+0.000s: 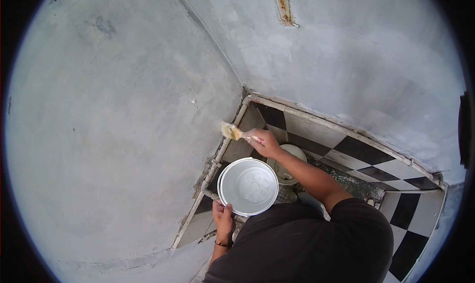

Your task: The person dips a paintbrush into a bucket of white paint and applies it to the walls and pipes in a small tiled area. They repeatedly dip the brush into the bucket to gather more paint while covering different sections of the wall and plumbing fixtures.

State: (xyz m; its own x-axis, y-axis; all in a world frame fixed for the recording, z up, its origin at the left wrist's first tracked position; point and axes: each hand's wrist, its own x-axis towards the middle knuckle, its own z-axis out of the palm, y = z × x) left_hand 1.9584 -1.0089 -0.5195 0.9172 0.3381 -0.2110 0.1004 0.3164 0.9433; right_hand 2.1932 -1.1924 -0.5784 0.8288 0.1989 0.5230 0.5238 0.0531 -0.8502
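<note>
My right hand (264,142) grips the handle of a paintbrush (231,131), whose bristles touch the grey wall (114,134) near its lower edge, by the corner. My left hand (222,218) holds a white pail (248,186) by its near rim; the pail is round and holds pale paint. A dark band sits on my left wrist. The pail hangs just below the brush and beside my right forearm.
A second grey wall (356,60) meets the first at a corner. A pale pipe (225,144) runs along the wall base. Black-and-white checkered tiles (366,154) cover the floor. Another pale bucket (292,159) stands below, partly hidden by my arm. A rusty strip (283,6) marks the upper wall.
</note>
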